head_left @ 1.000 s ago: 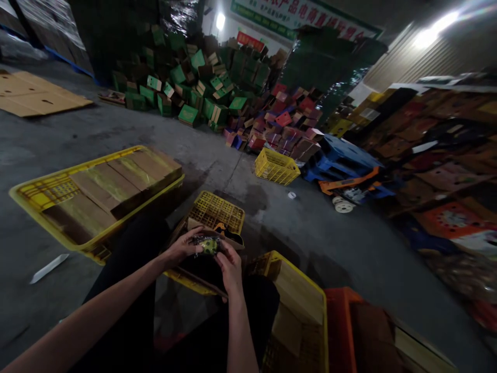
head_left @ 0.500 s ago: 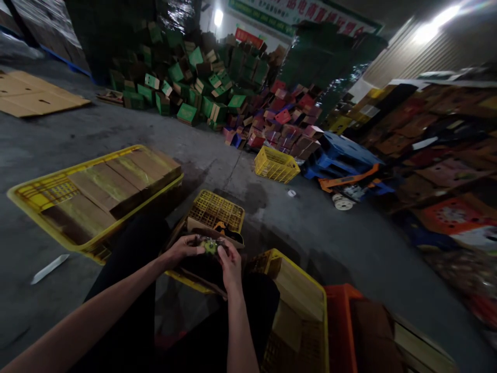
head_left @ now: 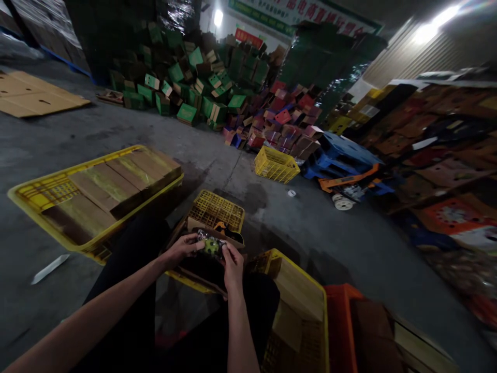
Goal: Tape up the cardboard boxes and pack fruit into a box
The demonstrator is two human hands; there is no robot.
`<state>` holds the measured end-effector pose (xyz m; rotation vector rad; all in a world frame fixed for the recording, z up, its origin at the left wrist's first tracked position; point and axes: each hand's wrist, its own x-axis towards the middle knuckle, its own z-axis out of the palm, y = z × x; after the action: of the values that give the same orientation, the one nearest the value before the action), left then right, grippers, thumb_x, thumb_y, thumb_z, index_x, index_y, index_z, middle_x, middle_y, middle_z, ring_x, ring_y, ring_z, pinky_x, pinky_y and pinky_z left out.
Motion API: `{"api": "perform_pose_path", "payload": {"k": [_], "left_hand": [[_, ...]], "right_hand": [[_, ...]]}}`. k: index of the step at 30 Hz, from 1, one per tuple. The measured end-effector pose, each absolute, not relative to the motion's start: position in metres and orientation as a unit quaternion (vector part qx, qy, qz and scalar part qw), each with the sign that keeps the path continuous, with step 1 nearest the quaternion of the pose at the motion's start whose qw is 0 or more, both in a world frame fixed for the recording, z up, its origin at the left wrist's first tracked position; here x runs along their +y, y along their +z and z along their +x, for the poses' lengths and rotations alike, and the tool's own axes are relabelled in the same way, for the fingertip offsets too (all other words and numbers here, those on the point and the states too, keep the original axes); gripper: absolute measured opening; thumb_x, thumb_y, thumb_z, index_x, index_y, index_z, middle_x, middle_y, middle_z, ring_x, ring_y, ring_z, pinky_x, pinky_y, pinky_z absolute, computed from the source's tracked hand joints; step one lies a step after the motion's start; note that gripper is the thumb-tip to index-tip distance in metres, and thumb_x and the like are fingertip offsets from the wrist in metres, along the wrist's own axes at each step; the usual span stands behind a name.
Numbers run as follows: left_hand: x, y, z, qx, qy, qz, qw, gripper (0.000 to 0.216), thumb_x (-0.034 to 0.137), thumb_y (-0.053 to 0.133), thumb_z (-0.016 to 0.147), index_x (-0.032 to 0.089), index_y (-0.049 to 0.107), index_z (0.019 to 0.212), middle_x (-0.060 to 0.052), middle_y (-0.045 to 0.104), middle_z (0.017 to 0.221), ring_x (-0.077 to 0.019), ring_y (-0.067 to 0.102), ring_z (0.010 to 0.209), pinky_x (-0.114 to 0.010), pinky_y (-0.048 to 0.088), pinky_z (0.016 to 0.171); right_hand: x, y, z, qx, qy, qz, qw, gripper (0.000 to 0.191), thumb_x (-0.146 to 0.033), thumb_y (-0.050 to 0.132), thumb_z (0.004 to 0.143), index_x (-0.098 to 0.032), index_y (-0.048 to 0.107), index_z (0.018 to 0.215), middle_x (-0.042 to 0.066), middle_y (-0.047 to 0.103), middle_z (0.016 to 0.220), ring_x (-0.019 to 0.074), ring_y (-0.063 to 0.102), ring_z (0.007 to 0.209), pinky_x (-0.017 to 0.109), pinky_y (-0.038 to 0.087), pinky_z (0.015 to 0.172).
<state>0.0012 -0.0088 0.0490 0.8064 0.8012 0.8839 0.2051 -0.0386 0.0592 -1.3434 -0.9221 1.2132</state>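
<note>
A small clear plastic packet (head_left: pixel 212 245), with something yellow-green and dark patches showing in it, is stretched between my hands. My left hand (head_left: pixel 185 247) pinches its left end. At its right end, my right hand (head_left: pixel 233 259) grips it between thumb and fingers. What exactly the packet contains is too small to tell. Beneath my hands, between my knees, is a cardboard box (head_left: pixel 196 225) whose inside is dark. It rests on an upturned yellow crate (head_left: pixel 217 203). An orange and black object (head_left: pixel 222 228) lies just beyond the packet.
On my left stands a yellow crate (head_left: pixel 23 194) with taped cartons (head_left: pixel 108 181). To my right are another yellow crate (head_left: pixel 325 311) and an orange crate (head_left: pixel 341 295). Farther off are a yellow basket (head_left: pixel 276 166), an orange pallet jack (head_left: pixel 349 178), blue pallets (head_left: pixel 341 150) and heaped green boxes (head_left: pixel 188 113).
The packet now shows wider and flatter between my hands, with more of its clear film visible. My right hand has shifted slightly to the right.
</note>
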Motion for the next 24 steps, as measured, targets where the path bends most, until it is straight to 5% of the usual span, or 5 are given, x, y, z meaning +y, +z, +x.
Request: {"api": "perform_pose_path", "payload": {"k": [16,24], "left_hand": [[-0.005,0.039,0.001,0.402,0.459,0.3,0.733,0.046,0.053,0.083,0.068,0.015,0.076,0.092,-0.006,0.071,0.086,-0.0169,0.064,0.078,-0.026,0.049,0.07],[-0.012,0.051,0.001,0.385,0.455,0.375,0.71,0.042,0.053,0.077,0.075,0.013,0.075,0.084,-0.001,0.06,0.064,-0.0087,0.048,0.054,-0.02,0.034,0.051]], "right_hand": [[-0.039,0.069,0.201,-0.335,0.514,-0.573,0.544,0.037,-0.047,0.079,0.07,-0.022,0.077,0.097,0.005,0.075,0.102,0.0253,0.068,0.095,0.029,0.056,0.069],[-0.038,0.051,0.205,-0.343,0.534,-0.573,0.518,0.033,-0.049,0.074,0.074,-0.023,0.073,0.095,0.003,0.075,0.096,0.0224,0.068,0.088,0.027,0.055,0.063]]}}
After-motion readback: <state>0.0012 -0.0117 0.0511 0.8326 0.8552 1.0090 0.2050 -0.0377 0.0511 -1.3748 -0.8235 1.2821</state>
